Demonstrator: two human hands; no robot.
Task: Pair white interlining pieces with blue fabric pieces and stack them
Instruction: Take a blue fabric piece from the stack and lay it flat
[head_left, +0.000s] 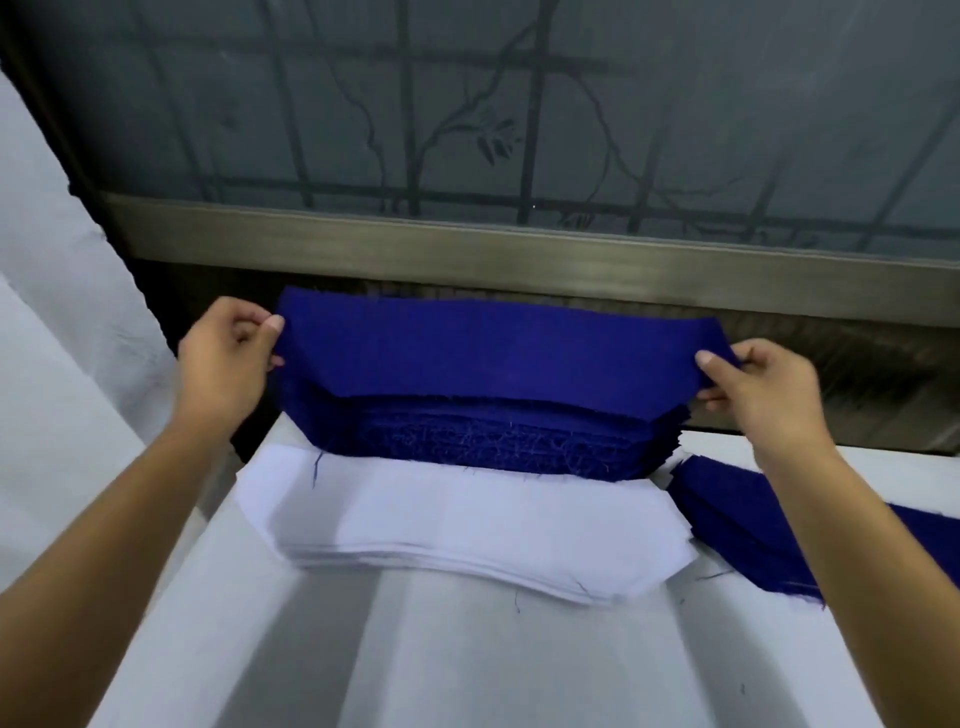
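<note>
Both hands are pinching one deep blue woven fabric piece (498, 348) by its ends, left hand (226, 358) and right hand (756, 384), holding it stretched flat just above the thick stack of blue pieces (488, 441). The stack of white interlining pieces (467, 519) sits right in front on the white table (467, 665), another blue pile (748, 525) off right.
</note>
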